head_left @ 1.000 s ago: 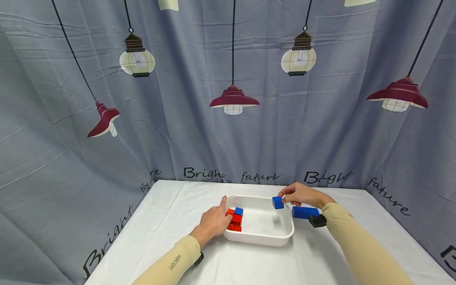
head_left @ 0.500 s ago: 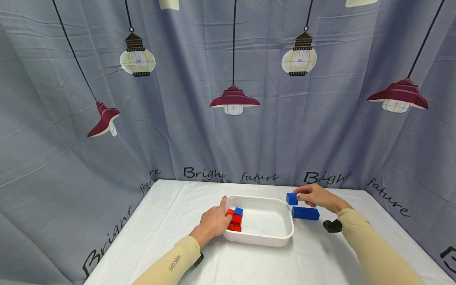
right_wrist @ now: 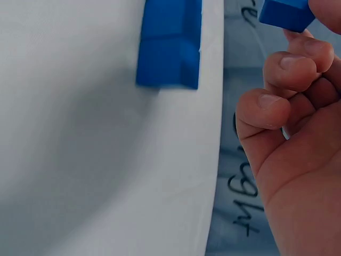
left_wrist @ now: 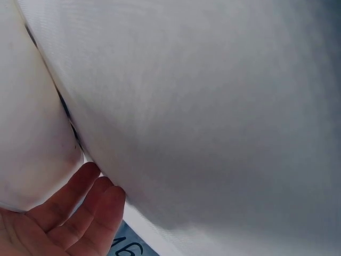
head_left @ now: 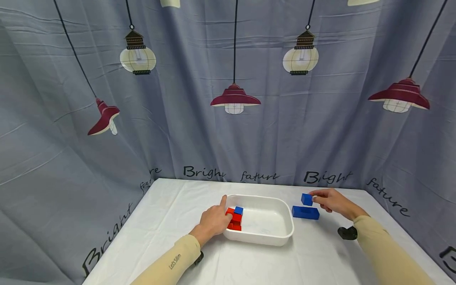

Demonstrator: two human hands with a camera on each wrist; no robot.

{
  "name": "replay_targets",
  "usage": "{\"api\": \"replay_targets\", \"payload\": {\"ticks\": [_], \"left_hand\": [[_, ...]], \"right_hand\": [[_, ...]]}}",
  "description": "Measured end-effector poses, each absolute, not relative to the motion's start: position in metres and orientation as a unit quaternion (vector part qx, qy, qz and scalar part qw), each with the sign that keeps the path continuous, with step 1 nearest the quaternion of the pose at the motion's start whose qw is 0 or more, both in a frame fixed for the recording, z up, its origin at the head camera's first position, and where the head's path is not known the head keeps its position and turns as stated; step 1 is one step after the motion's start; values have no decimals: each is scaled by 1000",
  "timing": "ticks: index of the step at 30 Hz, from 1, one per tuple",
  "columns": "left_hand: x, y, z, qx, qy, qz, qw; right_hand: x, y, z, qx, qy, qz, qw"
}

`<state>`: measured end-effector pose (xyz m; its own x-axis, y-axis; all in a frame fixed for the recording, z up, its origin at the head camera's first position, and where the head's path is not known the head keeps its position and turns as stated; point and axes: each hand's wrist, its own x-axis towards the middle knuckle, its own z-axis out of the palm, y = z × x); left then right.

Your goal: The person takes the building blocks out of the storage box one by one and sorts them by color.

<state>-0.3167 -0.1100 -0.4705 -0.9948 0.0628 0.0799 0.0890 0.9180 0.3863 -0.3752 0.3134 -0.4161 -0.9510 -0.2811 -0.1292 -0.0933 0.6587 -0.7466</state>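
My right hand (head_left: 332,202) pinches a blue cube (head_left: 306,199) between thumb and fingertips, raised over a row of blue cubes (head_left: 305,212) on the table. In the right wrist view a seam shows between two blocks of that row (right_wrist: 169,58), and the held cube (right_wrist: 286,14) is at the top edge. My left hand (head_left: 212,222) grips the left side of a white plastic tray (head_left: 256,238), thumb over the rim and fingers along the outer wall. Inside, several red cubes (head_left: 236,219) and one blue cube (head_left: 239,210) lie against the left wall, partly hidden by the thumb.
A white cloth (head_left: 185,194) covers the table. Behind it hangs a grey-blue curtain (head_left: 192,130) printed with lamps and lettering. The row of blue cubes stands just right of the tray, close to its rim.
My right hand has carried the pinched blue cube from over the tray's right end rightward, to above the row of blue cubes. The left hand and tray have stayed put.
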Motion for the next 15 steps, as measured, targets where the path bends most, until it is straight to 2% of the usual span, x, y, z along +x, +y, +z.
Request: {"api": "replay_targets", "payload": {"ticks": [15], "left_hand": [[-317,-110,-471,-34,-978,-205,27]], "right_hand": [[-369,346,-441,-63,908,-402,102]]}}
